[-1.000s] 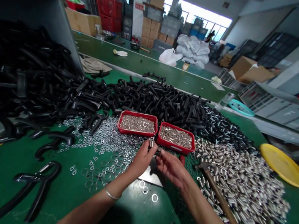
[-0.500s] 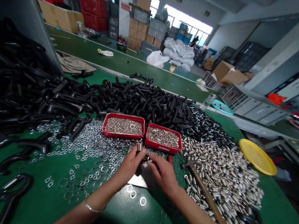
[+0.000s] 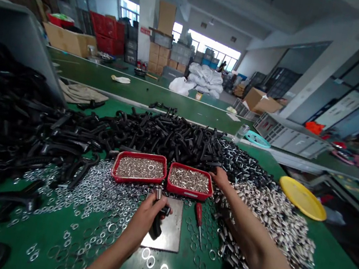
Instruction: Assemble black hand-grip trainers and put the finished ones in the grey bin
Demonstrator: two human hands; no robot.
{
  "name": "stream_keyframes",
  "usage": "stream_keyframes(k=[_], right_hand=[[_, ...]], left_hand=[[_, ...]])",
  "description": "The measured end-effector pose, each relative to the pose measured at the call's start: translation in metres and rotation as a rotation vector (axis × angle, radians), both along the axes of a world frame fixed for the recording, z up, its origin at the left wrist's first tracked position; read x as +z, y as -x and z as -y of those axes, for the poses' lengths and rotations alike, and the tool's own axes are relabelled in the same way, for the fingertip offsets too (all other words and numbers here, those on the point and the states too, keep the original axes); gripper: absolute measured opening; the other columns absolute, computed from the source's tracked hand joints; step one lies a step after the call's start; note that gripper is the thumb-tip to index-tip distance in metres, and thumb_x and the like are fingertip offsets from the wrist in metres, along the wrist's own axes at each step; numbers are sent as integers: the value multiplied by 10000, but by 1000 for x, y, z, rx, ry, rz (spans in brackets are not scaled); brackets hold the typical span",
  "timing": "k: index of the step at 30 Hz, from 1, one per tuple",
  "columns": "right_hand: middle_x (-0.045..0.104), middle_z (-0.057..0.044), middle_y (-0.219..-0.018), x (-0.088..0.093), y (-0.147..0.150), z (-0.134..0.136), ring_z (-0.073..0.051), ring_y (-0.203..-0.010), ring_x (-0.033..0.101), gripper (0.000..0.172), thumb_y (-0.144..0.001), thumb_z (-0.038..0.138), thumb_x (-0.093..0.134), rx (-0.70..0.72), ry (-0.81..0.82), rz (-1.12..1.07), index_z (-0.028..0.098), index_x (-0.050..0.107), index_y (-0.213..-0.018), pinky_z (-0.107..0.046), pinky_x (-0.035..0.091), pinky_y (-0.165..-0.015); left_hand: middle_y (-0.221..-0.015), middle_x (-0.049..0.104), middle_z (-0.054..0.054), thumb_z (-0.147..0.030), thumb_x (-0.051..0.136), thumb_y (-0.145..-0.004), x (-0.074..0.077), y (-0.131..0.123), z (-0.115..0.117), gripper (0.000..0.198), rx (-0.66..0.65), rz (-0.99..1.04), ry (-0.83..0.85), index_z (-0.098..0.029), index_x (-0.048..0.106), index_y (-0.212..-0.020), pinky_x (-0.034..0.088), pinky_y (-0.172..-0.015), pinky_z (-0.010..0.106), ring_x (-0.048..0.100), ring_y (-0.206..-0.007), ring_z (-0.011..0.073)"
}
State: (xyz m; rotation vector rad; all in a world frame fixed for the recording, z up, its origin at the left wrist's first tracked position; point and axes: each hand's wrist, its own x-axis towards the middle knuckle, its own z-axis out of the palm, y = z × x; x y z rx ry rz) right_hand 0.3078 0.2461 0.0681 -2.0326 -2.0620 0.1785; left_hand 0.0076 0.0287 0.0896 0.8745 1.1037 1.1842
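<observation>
My left hand [image 3: 147, 214] is closed around a black curved handle [image 3: 156, 228], with a ribbed metal piece standing up at its top. Beneath it lies a flat metal plate [image 3: 172, 230]. My right hand [image 3: 220, 178] reaches past the right red tray [image 3: 189, 194], at the edge of the heaped black parts [image 3: 178, 141]. Its fingertips touch or nearly touch these parts, and I cannot make out whether they grip one. Small metal pins fill that tray. The left red tray [image 3: 136, 180] holds tiny metal pieces with one ring on top.
Loose washers and rings [image 3: 96, 194] spread left of the plate. A red-handled screwdriver [image 3: 199, 217] lies right of it. Metal cylinders [image 3: 281, 226] are heaped under and beyond my right arm. A yellow lid [image 3: 303, 198] sits at right; a large grey bin [image 3: 35, 44] of black handles stands left.
My right hand has left the handle and moved forward and right to the black parts. My left hand still holds the handle. The view has tilted up slightly, and the screwdriver now shows.
</observation>
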Motion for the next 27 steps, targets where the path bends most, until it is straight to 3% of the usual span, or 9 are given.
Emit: stream_keyframes(k=[7,10,13,15,17,19,21,24,27], right_hand=[[731,-103,-875,-23,-12,30,-208,-819,650,150,-860,264,606,63,15,-55,157,710,-839,-277,435,-736],[724,-80,-803,-12,-20,49,-212,-792,645,124,-822,270,638,105,-17,-113,170,701,-783,-298,453,-754],[719,-144,-948,15,-18,67,-263,-926,636,230,-882,350,577,48,-162,-176,147,677,-918,-384,459,-853],[701,-161,-1014,36,-2,87,-268,-944,640,317,-932,418,511,-17,-290,-302,145,621,-1049,-422,471,-864],[707,-90,-900,52,28,120,-230,-814,669,317,-909,467,578,11,-342,-691,189,586,-1062,-396,512,-799],[710,-46,-868,59,67,159,-200,-772,690,272,-898,451,621,180,-121,-1014,221,575,-1035,-380,535,-803],[716,-29,-901,58,105,194,-188,-777,707,232,-907,417,629,241,41,-1183,237,567,-1039,-369,547,-808],[707,-24,-929,48,138,222,-193,-815,715,213,-910,387,640,274,71,-1231,240,572,-1048,-353,552,-798],[686,-40,-974,39,142,224,-202,-871,689,185,-912,364,643,332,-28,-1017,234,603,-1038,-351,539,-811]], left_hand=[[-838,683,47,-549,616,-863,-1,-1,0,378,-22,61,46,-173,609,-897,470,-680,253,604,-765,157],[-848,682,47,-534,628,-864,-4,-4,1,367,-35,108,54,-172,607,-919,469,-689,253,610,-780,155],[-845,675,44,-514,655,-853,-5,-6,2,362,11,197,50,-166,607,-941,462,-687,247,603,-765,143],[-845,667,40,-500,675,-843,-6,-6,2,362,57,278,60,-161,601,-945,455,-675,241,594,-737,130],[-844,660,36,-486,699,-828,-6,-7,1,361,95,347,75,-159,590,-933,450,-663,237,586,-711,119],[-854,658,34,-467,723,-812,-4,-7,1,354,131,381,82,-158,586,-917,450,-657,231,590,-713,116],[-889,664,38,-449,730,-809,-1,-8,1,342,142,399,76,-158,597,-929,461,-673,232,605,-740,121],[-922,677,47,-459,696,-835,3,-10,4,340,87,421,34,-165,620,-989,487,-713,259,629,-760,140],[-922,677,42,-484,654,-861,2,-9,5,350,73,341,-17,-175,629,-1021,491,-720,266,626,-762,147]])
